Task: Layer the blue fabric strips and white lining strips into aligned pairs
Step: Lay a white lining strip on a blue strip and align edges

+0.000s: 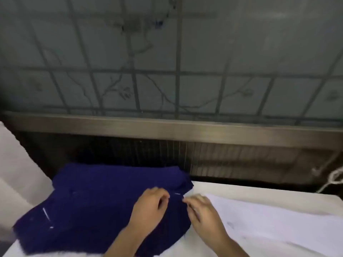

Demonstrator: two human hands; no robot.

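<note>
A pile of dark blue fabric (96, 204) lies on the white table, with thin white chalk marks on it. My left hand (150, 206) rests on the pile's right part with its fingers curled at the fabric. My right hand (202, 210) sits just to the right, at the pile's edge, fingertips pinched together towards the left hand. The blur hides whether either hand holds cloth. White lining (269, 225) spreads flat to the right of my right hand.
The white table (241, 190) ends at a dark gap in front of a metal sill (167, 127) and a barred frosted window. White cloth (14, 164) hangs at the left. A white cord (334, 179) dangles at the far right.
</note>
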